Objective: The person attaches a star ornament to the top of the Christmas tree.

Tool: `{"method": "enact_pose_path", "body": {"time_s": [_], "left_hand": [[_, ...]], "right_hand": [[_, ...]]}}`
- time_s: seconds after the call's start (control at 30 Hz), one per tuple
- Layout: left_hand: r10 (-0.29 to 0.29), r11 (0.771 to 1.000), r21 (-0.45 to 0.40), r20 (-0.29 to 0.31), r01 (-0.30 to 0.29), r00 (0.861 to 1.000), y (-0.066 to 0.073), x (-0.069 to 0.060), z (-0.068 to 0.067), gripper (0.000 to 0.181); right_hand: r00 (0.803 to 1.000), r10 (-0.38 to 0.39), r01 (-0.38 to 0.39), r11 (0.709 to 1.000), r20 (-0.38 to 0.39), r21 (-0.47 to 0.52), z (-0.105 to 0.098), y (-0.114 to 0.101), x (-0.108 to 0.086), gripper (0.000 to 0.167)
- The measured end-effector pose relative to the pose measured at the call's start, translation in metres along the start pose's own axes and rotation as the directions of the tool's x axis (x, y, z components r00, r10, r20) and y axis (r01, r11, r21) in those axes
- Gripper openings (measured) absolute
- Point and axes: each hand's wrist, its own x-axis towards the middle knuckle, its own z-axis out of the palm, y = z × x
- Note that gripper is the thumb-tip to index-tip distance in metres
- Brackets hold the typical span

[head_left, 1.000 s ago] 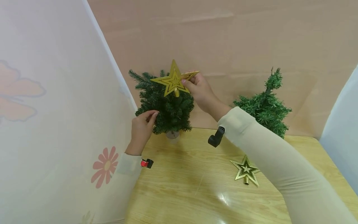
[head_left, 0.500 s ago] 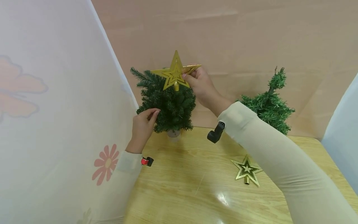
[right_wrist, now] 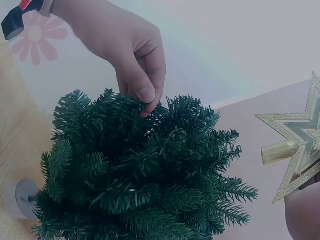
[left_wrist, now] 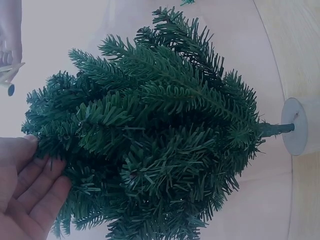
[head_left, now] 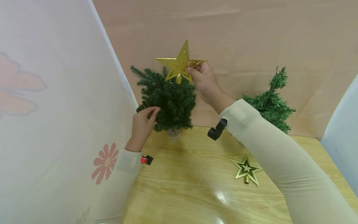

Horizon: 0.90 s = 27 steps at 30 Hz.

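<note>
In the head view, a small artificial Christmas tree (head_left: pixel 179 102) stands on a pale round base at the back of the table. My left hand (head_left: pixel 141 127) pinches a sprig on its left side, as the right wrist view also shows with thumb and forefinger (right_wrist: pixel 145 94) together. My right hand (head_left: pixel 208 82) holds a gold star tree topper (head_left: pixel 180 63) by one side, thumb in front. The star is upright in front of and above the treetop, its hollow socket (right_wrist: pixel 279 152) pointing down and apart from the branches.
A second gold star topper (head_left: pixel 246 169) lies flat on the wooden table (head_left: pixel 179 186). Behind my right sleeve, a second, brighter green tree (head_left: pixel 272 109) stands at the back right. A white cloth with flowers (head_left: pixel 64 93) hangs close on the left.
My right hand has raised the star, shifted it slightly right and tilted it, so it now stands higher over the treetop. The left hand stays at the same place on the tree.
</note>
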Motion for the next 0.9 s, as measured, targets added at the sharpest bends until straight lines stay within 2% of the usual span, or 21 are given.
{"method": "enact_pose_path", "body": {"time_s": [0.27, 0.53, 0.9], "left_hand": [[-0.013, 1.000, -0.018, 0.005, 0.013, 1.000, 0.000, -0.002, 0.002, 0.028], [-0.032, 0.999, -0.029, 0.010, 0.032, 0.999, -0.002, -0.003, 0.003, 0.027], [-0.013, 0.999, -0.033, -0.009, 0.013, 1.000, -0.001, 0.000, 0.001, 0.028]], "right_hand": [[0.998, -0.040, 0.039, 0.999, 0.045, 0.008, 0.002, 0.003, 0.006, 0.032], [0.998, -0.026, 0.025, 0.999, 0.049, 0.021, 0.006, 0.005, 0.011, 0.032], [0.996, -0.046, 0.043, 0.998, 0.073, 0.043, 0.012, 0.004, 0.021, 0.034]]}}
